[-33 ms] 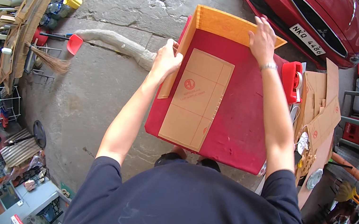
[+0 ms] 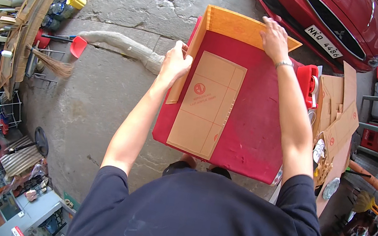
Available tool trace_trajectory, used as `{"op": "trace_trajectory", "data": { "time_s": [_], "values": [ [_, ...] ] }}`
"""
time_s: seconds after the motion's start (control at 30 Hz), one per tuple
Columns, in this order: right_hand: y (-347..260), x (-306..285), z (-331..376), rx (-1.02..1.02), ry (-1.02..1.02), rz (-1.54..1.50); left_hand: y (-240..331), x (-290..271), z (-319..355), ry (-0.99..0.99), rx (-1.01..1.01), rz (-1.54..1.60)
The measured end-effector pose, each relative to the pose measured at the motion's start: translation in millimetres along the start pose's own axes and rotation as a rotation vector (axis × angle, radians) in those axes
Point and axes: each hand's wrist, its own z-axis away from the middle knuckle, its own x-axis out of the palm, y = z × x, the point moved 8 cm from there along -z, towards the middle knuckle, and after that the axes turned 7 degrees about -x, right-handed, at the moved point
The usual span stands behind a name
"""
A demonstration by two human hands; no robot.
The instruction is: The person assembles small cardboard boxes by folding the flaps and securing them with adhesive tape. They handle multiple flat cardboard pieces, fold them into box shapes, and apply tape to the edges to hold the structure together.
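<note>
Two upright orange-brown panels meet at a corner on a cloth-covered red table (image 2: 258,125). My left hand (image 2: 177,61) has its fingers closed on the top edge of the left panel (image 2: 187,75). My right hand (image 2: 274,39) rests against the top edge of the far panel (image 2: 238,26), its fingers stretched out and apart. Between my forearms a flat brown sheet (image 2: 206,106) with thin red lines and a round red mark lies on the tabletop, beside the left panel.
A red tape dispenser (image 2: 307,86) stands at the table's right edge, next to cardboard pieces (image 2: 338,116). A red car (image 2: 337,23) is parked close at the far right. Left on the floor are a thick pale roll (image 2: 121,44), a broom (image 2: 52,62) and a red dustpan (image 2: 78,47).
My right hand has slid slightly left along the far panel's top edge. My left hand, the panels and the brown sheet are where they were.
</note>
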Motion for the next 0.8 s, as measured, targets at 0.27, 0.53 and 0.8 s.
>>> {"op": "trace_trajectory", "data": {
  "time_s": [0.27, 0.53, 0.8],
  "values": [
    [-19, 5, -34, 0.011, -0.262, -0.237, 0, -31, 0, 0.179, 0.112, -0.064],
    [-94, -172, 114, 0.241, 0.272, -0.141, 51, -57, 103, 0.33, 0.521, -0.051],
    [-155, -167, 253, 0.389, 0.476, -0.095, 15, 7, 174, 0.34, 0.763, 0.093]
  ]
}}
